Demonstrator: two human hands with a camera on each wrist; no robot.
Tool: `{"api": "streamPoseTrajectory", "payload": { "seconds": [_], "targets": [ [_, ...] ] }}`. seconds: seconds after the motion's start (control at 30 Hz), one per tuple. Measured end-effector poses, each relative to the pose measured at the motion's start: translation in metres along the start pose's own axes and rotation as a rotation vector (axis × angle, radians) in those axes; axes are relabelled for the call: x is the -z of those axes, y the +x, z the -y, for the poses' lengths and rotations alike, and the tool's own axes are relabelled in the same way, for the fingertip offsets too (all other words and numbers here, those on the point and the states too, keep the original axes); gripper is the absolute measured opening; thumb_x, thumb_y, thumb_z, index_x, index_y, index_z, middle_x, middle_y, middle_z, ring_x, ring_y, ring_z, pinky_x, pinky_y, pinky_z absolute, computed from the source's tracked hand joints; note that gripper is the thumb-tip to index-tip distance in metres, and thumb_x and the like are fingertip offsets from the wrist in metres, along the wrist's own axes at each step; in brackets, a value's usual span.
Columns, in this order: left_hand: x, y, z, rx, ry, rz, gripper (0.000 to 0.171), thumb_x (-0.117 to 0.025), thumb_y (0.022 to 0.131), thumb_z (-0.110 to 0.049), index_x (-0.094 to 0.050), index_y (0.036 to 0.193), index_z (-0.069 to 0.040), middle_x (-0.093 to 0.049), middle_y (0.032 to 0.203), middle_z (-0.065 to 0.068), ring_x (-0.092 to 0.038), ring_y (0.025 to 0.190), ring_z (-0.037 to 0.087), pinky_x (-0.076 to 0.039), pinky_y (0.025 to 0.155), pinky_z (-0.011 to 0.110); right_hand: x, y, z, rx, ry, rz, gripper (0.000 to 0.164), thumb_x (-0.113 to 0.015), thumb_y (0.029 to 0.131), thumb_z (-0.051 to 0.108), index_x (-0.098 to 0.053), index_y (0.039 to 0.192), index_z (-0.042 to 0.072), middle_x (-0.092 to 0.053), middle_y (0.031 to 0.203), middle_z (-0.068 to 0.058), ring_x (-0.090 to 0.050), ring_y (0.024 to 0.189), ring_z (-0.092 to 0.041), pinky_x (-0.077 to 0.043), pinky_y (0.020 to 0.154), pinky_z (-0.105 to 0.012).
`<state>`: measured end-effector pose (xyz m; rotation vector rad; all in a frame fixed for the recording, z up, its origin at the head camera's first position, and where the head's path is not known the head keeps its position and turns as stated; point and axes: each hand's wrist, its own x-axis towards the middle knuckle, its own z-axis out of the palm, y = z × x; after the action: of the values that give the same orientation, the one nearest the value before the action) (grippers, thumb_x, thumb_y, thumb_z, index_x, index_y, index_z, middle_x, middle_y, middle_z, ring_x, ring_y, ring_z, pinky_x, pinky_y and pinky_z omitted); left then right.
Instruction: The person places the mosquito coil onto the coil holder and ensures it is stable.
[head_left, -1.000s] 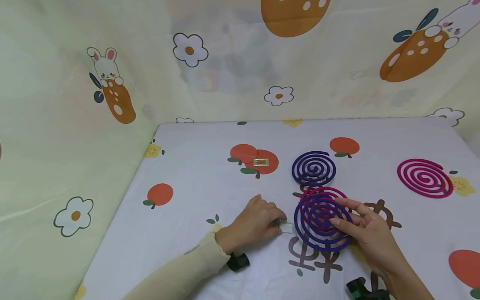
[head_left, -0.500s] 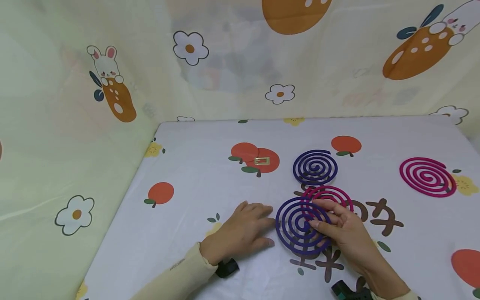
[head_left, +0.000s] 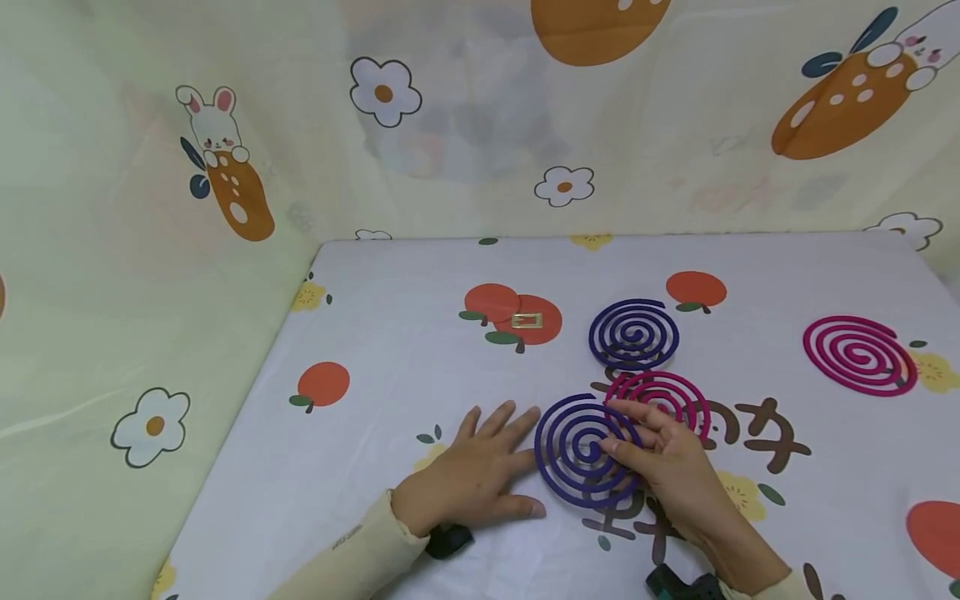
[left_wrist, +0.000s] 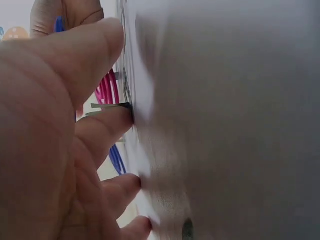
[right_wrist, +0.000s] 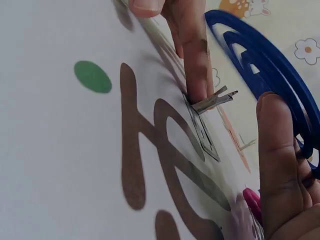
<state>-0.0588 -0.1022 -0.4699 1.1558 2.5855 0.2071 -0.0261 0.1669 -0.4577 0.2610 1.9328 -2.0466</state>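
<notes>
- right hand (head_left: 667, 462) pinches blue coil (head_left: 592, 451)
- left hand (head_left: 472, 479) spread wide — fingertip on metal stand (right_wrist: 210, 103), near blue coil
- pink coil (head_left: 660, 392) partly behind blue coil

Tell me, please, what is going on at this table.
A person's right hand holds up a blue coil, apart from a small metal stand that a finger of the left hand touches on the cloth. Its prong stands up, with no coil on it. Farther back are another blue coil, two pink coils and a flat metal piece.
</notes>
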Motion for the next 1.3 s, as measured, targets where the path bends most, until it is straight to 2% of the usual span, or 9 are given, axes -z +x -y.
{"api": "streamPoseTrajectory", "payload": {
  "seconds": [0.13, 0.3, 0.5, 0.67, 0.9, 1.1, 1.3],
  "targets": [
    [0.0, -0.003, -0.002, 0.006, 0.013, 0.016, 0.076, -0.051, 0.097, -0.072, -0.033, 0.163, -0.039, -0.016, 0.175, 0.005, -0.011, 0.161, 0.037, -0.017, 0.121, 0.07, -0.002, 0.001, 0.0, 0.015, -0.004, 0.006, 0.06, -0.07, 0.101, 0.014, -0.042, 0.154, 0.001, -0.062, 0.144, -0.021, -0.072, 0.111, -0.011, -0.059, 0.091, -0.03],
    [-0.001, -0.006, -0.006, 0.012, 0.036, 0.001, 0.078, -0.053, 0.096, -0.073, -0.033, 0.163, -0.038, -0.018, 0.175, 0.006, -0.013, 0.16, 0.038, -0.019, 0.121, 0.069, -0.007, 0.004, -0.002, 0.038, -0.016, 0.032, 0.059, -0.071, 0.1, 0.01, -0.044, 0.151, -0.001, -0.063, 0.141, -0.023, -0.07, 0.111, -0.01, -0.058, 0.091, -0.025],
    [-0.003, -0.008, -0.009, 0.018, 0.038, -0.009, 0.078, -0.056, 0.095, -0.073, -0.037, 0.162, -0.037, -0.021, 0.174, 0.004, -0.014, 0.16, 0.039, -0.021, 0.119, 0.071, -0.014, 0.009, -0.002, 0.019, -0.069, 0.043, 0.06, -0.07, 0.1, 0.01, -0.043, 0.153, 0.001, -0.058, 0.146, -0.025, -0.068, 0.112, -0.008, -0.057, 0.092, -0.023],
    [-0.005, -0.01, -0.012, 0.026, 0.039, 0.0, 0.079, -0.055, 0.095, -0.073, -0.035, 0.163, -0.038, -0.021, 0.174, 0.003, -0.012, 0.16, 0.039, -0.02, 0.12, 0.071, -0.018, 0.013, 0.0, 0.001, -0.118, 0.014, 0.057, -0.07, 0.1, 0.009, -0.046, 0.152, 0.003, -0.067, 0.136, -0.022, -0.071, 0.105, -0.012, -0.059, 0.088, -0.025],
    [-0.004, -0.013, -0.013, 0.022, 0.069, -0.02, 0.08, -0.053, 0.095, -0.075, -0.035, 0.163, -0.037, -0.022, 0.173, 0.004, -0.014, 0.16, 0.039, -0.022, 0.119, 0.07, -0.023, 0.016, -0.001, -0.01, -0.065, 0.029, 0.056, -0.066, 0.101, 0.005, -0.043, 0.152, -0.001, -0.071, 0.123, -0.021, -0.075, 0.088, -0.019, -0.061, 0.081, -0.028],
    [-0.004, -0.015, -0.013, 0.024, 0.066, -0.026, 0.082, -0.055, 0.094, -0.074, -0.033, 0.164, -0.037, -0.02, 0.174, 0.003, -0.012, 0.16, 0.039, -0.021, 0.12, 0.069, -0.025, 0.018, -0.002, -0.046, -0.054, 0.027, 0.056, -0.066, 0.102, 0.007, -0.042, 0.152, 0.0, -0.071, 0.124, -0.019, -0.075, 0.09, -0.018, -0.061, 0.082, -0.027],
    [-0.008, -0.019, -0.011, 0.013, 0.067, -0.038, 0.084, -0.057, 0.093, -0.074, -0.031, 0.164, -0.038, -0.02, 0.174, 0.003, -0.014, 0.16, 0.04, -0.022, 0.119, 0.07, -0.027, 0.018, -0.007, -0.037, -0.029, 0.055, 0.055, -0.066, 0.102, 0.006, -0.042, 0.151, -0.003, -0.069, 0.129, -0.021, -0.073, 0.098, -0.015, -0.061, 0.083, -0.028]
  ]
}}
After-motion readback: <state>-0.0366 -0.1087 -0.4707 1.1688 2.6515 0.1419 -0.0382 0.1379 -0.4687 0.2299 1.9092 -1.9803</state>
